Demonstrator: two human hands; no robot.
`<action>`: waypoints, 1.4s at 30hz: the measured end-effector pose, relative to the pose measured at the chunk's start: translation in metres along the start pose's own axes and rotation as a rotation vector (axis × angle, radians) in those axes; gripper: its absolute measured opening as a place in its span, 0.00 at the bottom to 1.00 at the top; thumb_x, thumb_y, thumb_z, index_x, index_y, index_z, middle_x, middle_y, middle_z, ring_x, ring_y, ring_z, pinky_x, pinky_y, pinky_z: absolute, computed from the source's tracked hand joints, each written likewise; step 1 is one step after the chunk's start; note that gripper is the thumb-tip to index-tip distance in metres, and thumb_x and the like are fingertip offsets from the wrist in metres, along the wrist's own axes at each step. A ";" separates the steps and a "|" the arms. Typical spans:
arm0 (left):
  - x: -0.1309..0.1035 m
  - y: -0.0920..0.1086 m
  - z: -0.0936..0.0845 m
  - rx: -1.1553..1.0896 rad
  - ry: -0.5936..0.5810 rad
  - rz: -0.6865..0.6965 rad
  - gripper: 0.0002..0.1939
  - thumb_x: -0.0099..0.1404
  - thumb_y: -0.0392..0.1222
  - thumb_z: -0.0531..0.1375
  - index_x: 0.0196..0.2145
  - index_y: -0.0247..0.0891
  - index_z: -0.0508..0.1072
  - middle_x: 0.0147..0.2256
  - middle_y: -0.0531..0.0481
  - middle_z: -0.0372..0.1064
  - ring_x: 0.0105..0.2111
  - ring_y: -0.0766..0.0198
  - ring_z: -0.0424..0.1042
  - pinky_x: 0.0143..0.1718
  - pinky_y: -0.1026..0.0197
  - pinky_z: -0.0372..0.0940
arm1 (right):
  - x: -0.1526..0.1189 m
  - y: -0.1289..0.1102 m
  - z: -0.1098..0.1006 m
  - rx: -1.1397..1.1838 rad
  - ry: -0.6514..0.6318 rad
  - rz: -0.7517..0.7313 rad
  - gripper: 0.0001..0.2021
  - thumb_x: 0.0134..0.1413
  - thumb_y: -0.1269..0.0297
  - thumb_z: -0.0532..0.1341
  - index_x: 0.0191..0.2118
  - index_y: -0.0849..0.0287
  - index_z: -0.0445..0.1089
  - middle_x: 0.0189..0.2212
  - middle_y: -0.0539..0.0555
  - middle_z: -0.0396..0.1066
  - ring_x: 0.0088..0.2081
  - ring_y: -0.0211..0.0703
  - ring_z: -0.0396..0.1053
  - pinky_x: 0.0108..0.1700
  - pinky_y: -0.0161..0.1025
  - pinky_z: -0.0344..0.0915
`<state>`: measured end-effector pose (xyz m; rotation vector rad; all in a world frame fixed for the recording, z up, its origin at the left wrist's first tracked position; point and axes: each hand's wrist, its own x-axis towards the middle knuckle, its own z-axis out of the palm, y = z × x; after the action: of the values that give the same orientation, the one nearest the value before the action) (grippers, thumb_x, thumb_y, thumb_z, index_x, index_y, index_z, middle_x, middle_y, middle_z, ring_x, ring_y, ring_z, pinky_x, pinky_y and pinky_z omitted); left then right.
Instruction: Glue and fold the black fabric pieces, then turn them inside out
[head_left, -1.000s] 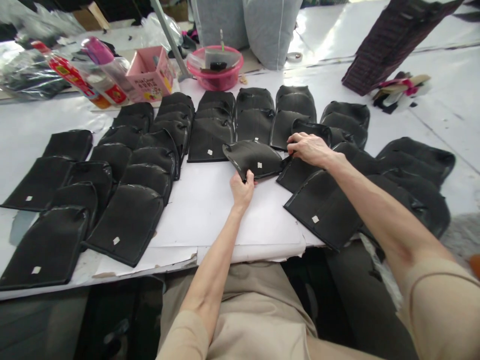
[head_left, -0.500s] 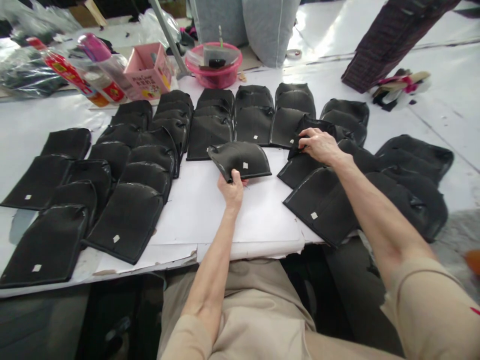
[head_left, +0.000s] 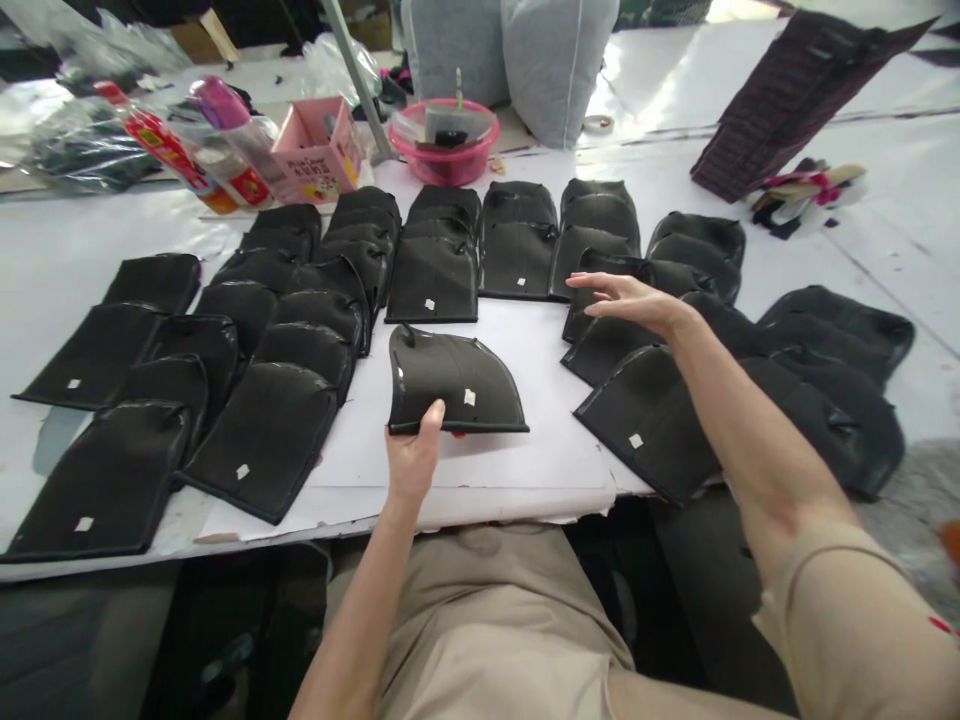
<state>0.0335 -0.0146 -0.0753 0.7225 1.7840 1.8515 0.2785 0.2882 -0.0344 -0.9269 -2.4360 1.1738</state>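
Note:
A curved black piece [head_left: 454, 378] with a small pale tag is pinched at its lower left edge by my left hand [head_left: 415, 450], thumb on top. My right hand [head_left: 626, 300] hovers over the right-hand group with its fingers apart and holds nothing. Just beneath it lies a black piece [head_left: 581, 318] on the overlapping pieces. A large tagged black piece [head_left: 652, 405] rests nearer the table's front edge. Stacked rows of similar pieces [head_left: 262, 430] spread to the left and along the back.
White paper [head_left: 495, 460] covers the table. At the back stand a pink basket [head_left: 442, 160], a pink box [head_left: 319, 165], a red bottle [head_left: 161, 140] and grey cushions [head_left: 559, 70]. A dark patterned block [head_left: 780, 110] stands at the back right.
My left hand has moved left and toward me with its black piece, now turned flatter to view. My right hand has let go of a dark piece, and its fingers have opened.

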 end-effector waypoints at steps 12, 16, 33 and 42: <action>-0.042 -0.015 -0.106 0.070 0.094 -0.382 0.28 0.56 0.51 0.68 0.50 0.40 0.66 0.41 0.49 0.72 0.30 0.62 0.78 0.25 0.63 0.72 | -0.043 -0.104 0.124 1.228 0.017 0.277 0.18 0.68 0.49 0.57 0.44 0.60 0.75 0.45 0.59 0.79 0.45 0.45 0.79 0.49 0.42 0.75; -0.051 -0.008 -0.117 0.339 0.193 -0.096 0.21 0.61 0.51 0.65 0.49 0.40 0.71 0.46 0.45 0.72 0.39 0.58 0.75 0.33 0.60 0.73 | -0.074 -0.130 0.177 1.561 -0.131 0.330 0.20 0.69 0.47 0.55 0.48 0.56 0.76 0.50 0.54 0.78 0.51 0.40 0.76 0.53 0.35 0.72; -0.069 0.031 -0.066 -0.340 -0.157 -0.246 0.18 0.66 0.46 0.65 0.52 0.40 0.73 0.49 0.42 0.77 0.49 0.56 0.77 0.55 0.54 0.69 | -0.107 -0.204 0.278 1.783 -0.323 0.379 0.28 0.60 0.36 0.59 0.54 0.51 0.75 0.60 0.52 0.70 0.63 0.42 0.64 0.68 0.42 0.58; -0.073 0.041 -0.077 -0.316 -0.031 -0.227 0.12 0.64 0.49 0.66 0.37 0.38 0.74 0.32 0.49 0.77 0.31 0.63 0.77 0.39 0.62 0.73 | -0.118 -0.217 0.314 1.809 -0.311 0.412 0.19 0.58 0.39 0.62 0.48 0.42 0.77 0.58 0.45 0.71 0.62 0.43 0.66 0.66 0.46 0.61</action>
<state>0.0384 -0.1226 -0.0397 0.4103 1.4397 1.8928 0.1178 -0.0771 -0.0607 -0.5024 -0.4124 2.7692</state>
